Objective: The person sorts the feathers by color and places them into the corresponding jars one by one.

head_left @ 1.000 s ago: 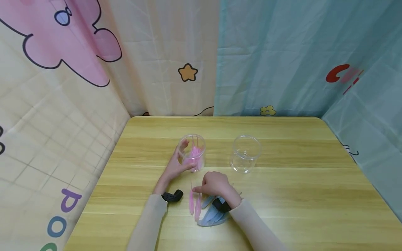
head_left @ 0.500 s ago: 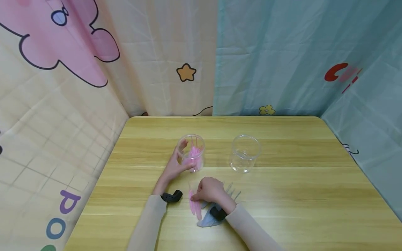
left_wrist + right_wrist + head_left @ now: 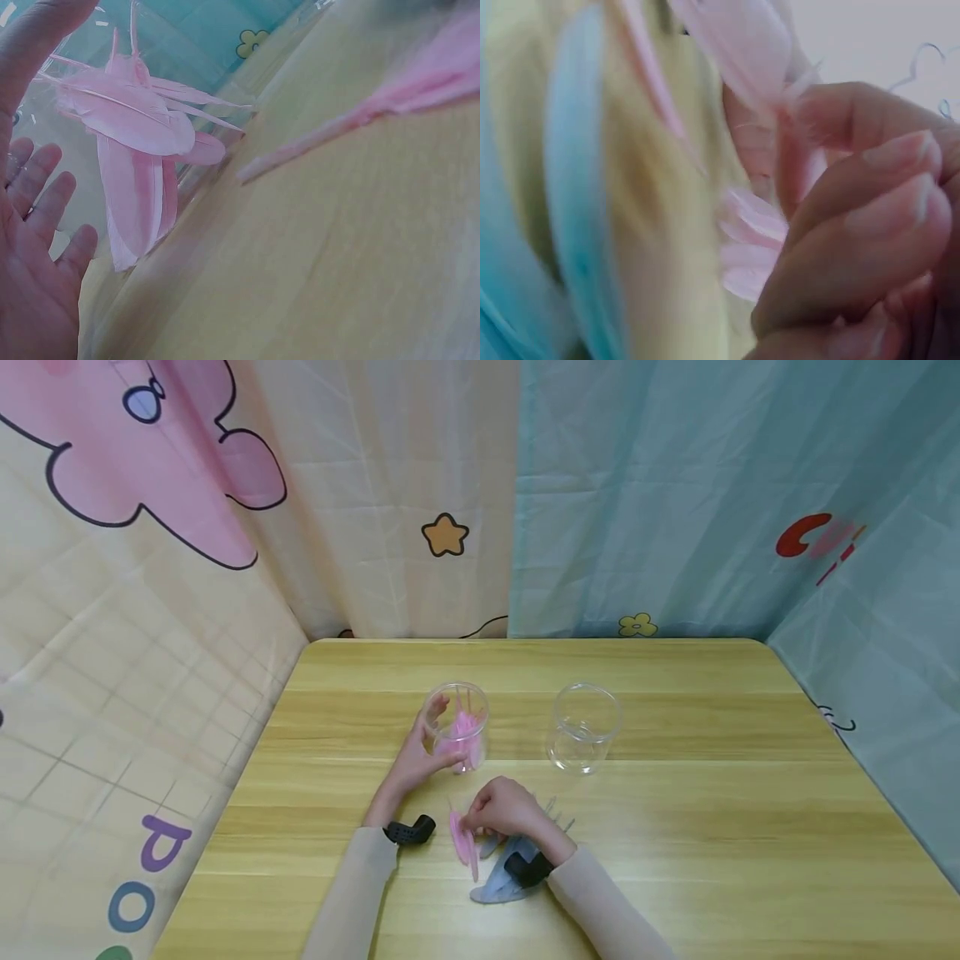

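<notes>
A: What is the left hand (image 3: pixel 416 760) doing?
B: It holds a clear cup (image 3: pixel 487 710) near the middle of the head picture. The thumb is in front and the fingers go round the back.
A: What's in that cup?
B: A bunch of pink feathers (image 3: pixel 139 165). They stand inside, and their thin stems poke up.
A: And the right hand (image 3: pixel 504 806)?
B: It's a bit lower in the frame. Its fingers are curled, and it pinches a pink feather (image 3: pixel 459 837) with its fingertips. You can see that close up in the right wrist picture, but it's blurry.
A: Is there more pink by it?
B: Yes, another pink feather (image 3: pixel 474 862) is just beside the first one.
A: Where are the blue feathers (image 3: pixel 495 887)?
B: In a pile at the lower middle, under the right wrist. The black band (image 3: pixel 528 868) on that wrist hides some of them.
A: I see one more cup!
B: That's the other cup (image 3: pixel 585 739), right of the middle, well apart from both hands. It stands upright on the yellow wood table (image 3: pixel 735 785).
A: What's at the top?
B: Curtains (image 3: pixel 600 485), with an orange star (image 3: pixel 446 535) near the upper middle.
</notes>
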Available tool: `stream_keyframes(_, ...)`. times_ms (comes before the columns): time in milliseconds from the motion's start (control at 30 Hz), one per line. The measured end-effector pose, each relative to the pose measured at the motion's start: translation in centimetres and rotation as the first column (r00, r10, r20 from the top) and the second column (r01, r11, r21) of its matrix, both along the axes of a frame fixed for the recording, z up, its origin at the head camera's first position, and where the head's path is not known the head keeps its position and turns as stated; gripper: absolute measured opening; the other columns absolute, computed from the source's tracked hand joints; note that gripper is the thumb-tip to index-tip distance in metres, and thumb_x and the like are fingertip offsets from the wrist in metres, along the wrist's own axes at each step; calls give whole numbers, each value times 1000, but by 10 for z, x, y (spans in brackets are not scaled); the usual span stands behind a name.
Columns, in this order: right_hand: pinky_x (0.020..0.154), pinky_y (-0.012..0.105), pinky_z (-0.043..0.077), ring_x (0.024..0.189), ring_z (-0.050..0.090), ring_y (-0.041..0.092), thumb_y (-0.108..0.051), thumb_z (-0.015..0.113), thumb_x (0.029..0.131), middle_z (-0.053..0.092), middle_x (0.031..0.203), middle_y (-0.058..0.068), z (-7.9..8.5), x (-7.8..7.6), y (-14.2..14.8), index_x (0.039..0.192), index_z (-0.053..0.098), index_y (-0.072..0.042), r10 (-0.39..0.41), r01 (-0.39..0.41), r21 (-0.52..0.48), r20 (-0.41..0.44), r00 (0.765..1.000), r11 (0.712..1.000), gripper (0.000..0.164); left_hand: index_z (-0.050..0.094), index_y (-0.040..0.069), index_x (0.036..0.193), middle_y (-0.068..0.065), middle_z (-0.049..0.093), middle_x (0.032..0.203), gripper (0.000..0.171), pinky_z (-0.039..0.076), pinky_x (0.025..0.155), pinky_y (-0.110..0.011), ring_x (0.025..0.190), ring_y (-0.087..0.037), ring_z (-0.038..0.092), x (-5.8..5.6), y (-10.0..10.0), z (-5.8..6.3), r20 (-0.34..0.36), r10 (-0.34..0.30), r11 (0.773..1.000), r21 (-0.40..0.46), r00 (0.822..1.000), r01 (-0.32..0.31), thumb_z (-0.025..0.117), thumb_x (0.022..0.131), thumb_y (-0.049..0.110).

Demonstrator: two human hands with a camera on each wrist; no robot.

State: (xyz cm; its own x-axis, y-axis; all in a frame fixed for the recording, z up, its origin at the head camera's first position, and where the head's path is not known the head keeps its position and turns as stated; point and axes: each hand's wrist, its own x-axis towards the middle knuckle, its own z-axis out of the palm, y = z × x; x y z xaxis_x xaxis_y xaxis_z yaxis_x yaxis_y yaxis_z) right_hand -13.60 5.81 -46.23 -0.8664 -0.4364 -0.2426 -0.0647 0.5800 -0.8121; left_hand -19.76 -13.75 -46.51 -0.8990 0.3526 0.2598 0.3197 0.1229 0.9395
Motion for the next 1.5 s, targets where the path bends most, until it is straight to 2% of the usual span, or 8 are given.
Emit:
stream_keyframes(233,41,23,29,41,38,9,-26,73,83,44,48,-3,23,-15,19,77,67,-7,-34,41,-274,29,999,961,21,16,6,151,-15,24,152,95,19,106,-57,138,-33,21,-1,-1,-1,0,7,1000,3,1000,-7,77,78,4)
stream_keyframes(367,40,22,27,41,36,11,-21,71,86,41,49,-1,49,-28,22,82,66,-3,-164,106,-457,-91,982,883,19,16,8,151,-14,24,153,96,19,107,-55,138,-32,21,-2,-1,-2,-1,6,1000,1,1000,-6,77,77,5)
stream_keyframes(567,43,22,28,45,36,12,-15,72,85,43,54,3,86,-48,10,82,66,-1,-441,117,-600,-428,789,791,15,17,10,151,-13,24,153,96,17,107,-56,139,-29,21,0,-1,-1,9,12,1000,-7,1000,-12,78,78,9)
stream_keyframes(700,43,24,28,45,37,13,-18,74,84,44,53,-1,75,-63,-1,80,67,-6,-469,122,-543,-566,679,831,15,16,11,152,-14,24,153,95,18,106,-58,139,-32,20,0,-1,-3,18,10,1000,-5,1000,-10,77,79,9)
stream_keyframes(800,43,25,30,46,39,10,-23,74,84,46,53,-4,69,-64,-7,80,68,-9,-428,175,-426,-619,659,887,16,16,12,152,-14,24,153,95,19,106,-57,138,-33,21,-1,-1,-4,16,10,1000,-5,1000,-10,77,79,8)
stream_keyframes(1167,43,25,29,47,41,12,-33,73,84,48,54,-5,66,-50,2,78,69,-11,-386,295,-251,-520,762,922,23,15,7,151,-17,23,152,96,18,107,-56,138,-34,21,-2,-2,-3,-1,-3,1000,5,1000,3,77,78,5)
stream_keyframes(1333,40,25,31,42,42,13,-32,72,85,47,50,-3,63,-38,11,73,69,-10,-322,243,-246,-364,874,938,26,16,6,151,-16,24,153,96,17,107,-56,138,-32,21,-1,-2,-3,3,0,1000,4,1000,0,77,77,5)
stream_keyframes(1500,41,25,38,43,46,12,-35,71,85,48,50,-4,50,-26,13,73,69,-10,-65,52,-68,-213,975,996,28,17,5,150,-19,24,152,96,18,107,-56,138,-33,21,-2,-2,-3,-21,1,1000,8,1000,-1,78,76,3)
